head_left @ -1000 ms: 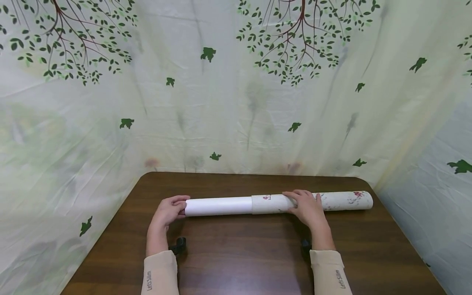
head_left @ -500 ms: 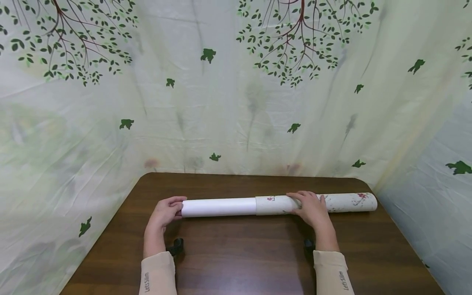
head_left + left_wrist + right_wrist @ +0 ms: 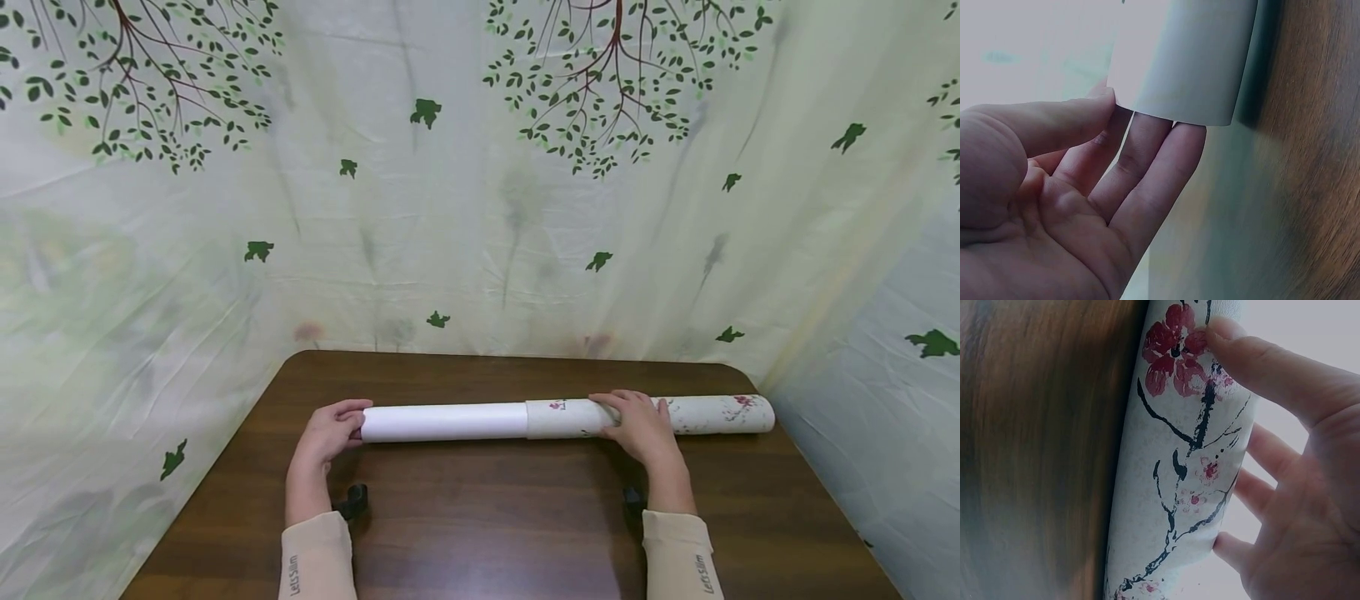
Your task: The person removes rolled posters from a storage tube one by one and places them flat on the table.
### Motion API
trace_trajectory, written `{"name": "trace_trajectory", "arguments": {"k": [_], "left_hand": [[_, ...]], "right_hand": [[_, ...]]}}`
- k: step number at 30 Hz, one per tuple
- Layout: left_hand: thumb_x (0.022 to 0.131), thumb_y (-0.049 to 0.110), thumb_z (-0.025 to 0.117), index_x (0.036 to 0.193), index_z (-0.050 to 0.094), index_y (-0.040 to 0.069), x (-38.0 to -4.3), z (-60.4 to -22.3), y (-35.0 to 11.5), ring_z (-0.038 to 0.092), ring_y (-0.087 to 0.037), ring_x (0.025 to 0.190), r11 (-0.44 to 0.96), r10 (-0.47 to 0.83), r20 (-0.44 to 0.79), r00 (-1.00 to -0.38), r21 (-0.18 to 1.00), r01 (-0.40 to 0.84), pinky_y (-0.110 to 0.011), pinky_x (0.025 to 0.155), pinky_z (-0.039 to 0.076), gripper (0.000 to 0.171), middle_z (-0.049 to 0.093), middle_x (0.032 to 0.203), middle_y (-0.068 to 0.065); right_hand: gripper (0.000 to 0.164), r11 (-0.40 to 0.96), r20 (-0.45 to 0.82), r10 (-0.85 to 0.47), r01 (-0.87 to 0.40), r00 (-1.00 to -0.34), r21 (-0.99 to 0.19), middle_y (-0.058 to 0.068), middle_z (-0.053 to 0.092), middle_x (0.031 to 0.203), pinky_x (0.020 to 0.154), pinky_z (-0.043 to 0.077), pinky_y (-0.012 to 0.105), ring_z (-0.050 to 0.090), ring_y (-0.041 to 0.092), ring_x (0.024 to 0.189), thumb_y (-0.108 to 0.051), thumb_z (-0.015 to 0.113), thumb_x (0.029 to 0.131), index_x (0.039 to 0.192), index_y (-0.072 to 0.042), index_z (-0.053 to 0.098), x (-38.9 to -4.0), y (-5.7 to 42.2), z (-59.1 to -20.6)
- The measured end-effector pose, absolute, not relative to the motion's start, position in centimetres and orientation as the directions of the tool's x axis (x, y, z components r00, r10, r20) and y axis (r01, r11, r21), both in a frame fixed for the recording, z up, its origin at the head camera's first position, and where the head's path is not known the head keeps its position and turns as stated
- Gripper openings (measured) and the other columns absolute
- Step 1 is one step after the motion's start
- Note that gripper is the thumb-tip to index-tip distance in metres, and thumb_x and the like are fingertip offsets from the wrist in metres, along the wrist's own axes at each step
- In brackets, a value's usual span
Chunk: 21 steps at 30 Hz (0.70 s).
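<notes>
A long tube lies across the dark table, its plain white inner tube [image 3: 446,422] emerging from a wider flower-printed outer tube [image 3: 712,414]. My left hand [image 3: 327,435] pinches the white tube's left end; in the left wrist view, the thumb is at the rim of the white tube [image 3: 1182,69] and the other fingertips disappear behind it. On the printed tube, my right hand [image 3: 642,429] grips around the middle. The right wrist view has the thumb on one side of the printed tube [image 3: 1166,437], near a red blossom, with the fingers along the other.
The brown wooden table [image 3: 480,500] has a rounded far edge just beyond the tube. Behind it hangs a pale curtain [image 3: 465,208] with printed leaves and branches. A black wrist device [image 3: 351,502] sits at the left wrist, another [image 3: 634,502] at the right.
My left hand has moved left with the white tube, and my right hand has moved right with the printed tube. A longer stretch of white now shows between them.
</notes>
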State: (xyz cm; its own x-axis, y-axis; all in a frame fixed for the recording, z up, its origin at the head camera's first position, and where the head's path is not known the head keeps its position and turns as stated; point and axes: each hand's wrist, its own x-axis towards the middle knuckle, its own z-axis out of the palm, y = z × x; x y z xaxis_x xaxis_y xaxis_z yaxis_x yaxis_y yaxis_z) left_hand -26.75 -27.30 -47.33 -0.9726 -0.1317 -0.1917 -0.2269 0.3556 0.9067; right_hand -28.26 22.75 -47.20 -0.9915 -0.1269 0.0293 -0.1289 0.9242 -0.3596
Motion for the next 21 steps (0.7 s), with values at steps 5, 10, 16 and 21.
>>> {"name": "trace_trajectory", "arguments": {"k": [5,10,16,21], "left_hand": [[0.110,0.010,0.054,0.147,0.059,-0.001,-26.6,-47.2,-27.5,0.065,-0.036,0.119,0.359,-0.135,-0.192,-0.972,0.905,-0.228,-0.037,0.090,0.064,0.039,0.061,0.147,-0.029],[0.110,0.010,0.053,0.147,0.059,-0.001,-26.6,-47.2,-27.7,0.066,-0.034,0.118,0.354,-0.137,-0.195,-0.971,0.906,-0.232,-0.036,0.089,0.064,0.039,0.061,0.146,-0.029],[0.110,0.008,0.052,0.147,0.058,-0.003,-26.4,-47.3,-27.9,0.067,-0.031,0.116,0.349,-0.136,-0.188,-0.973,0.910,-0.225,-0.036,0.089,0.064,0.039,0.061,0.145,-0.029],[0.110,0.006,0.052,0.147,0.058,-0.004,-26.4,-47.3,-28.1,0.068,-0.028,0.113,0.337,-0.132,-0.184,-0.974,0.916,-0.219,-0.038,0.090,0.064,0.039,0.062,0.144,-0.029]], "right_hand": [[0.062,0.921,0.033,-0.129,-0.132,-0.991,-0.366,0.019,0.054,0.158,0.121,0.007,0.083,0.038,0.049,0.150,-0.024,0.081,0.094,0.152,-0.027,0.060,-28.1,23.2,-47.2],[0.061,0.916,0.028,-0.127,-0.128,-0.992,-0.379,0.020,0.054,0.158,0.120,0.006,0.084,0.037,0.050,0.150,-0.022,0.082,0.093,0.151,-0.027,0.061,-27.9,23.6,-47.1],[0.061,0.915,0.015,-0.118,-0.114,-0.993,-0.387,0.019,0.054,0.158,0.121,0.004,0.083,0.035,0.050,0.151,-0.022,0.081,0.094,0.151,-0.027,0.061,-27.9,24.0,-47.1],[0.062,0.915,0.003,-0.115,-0.107,-0.993,-0.388,0.019,0.052,0.159,0.122,0.001,0.082,0.034,0.050,0.153,-0.023,0.080,0.095,0.153,-0.026,0.059,-28.0,24.3,-47.0]]}}
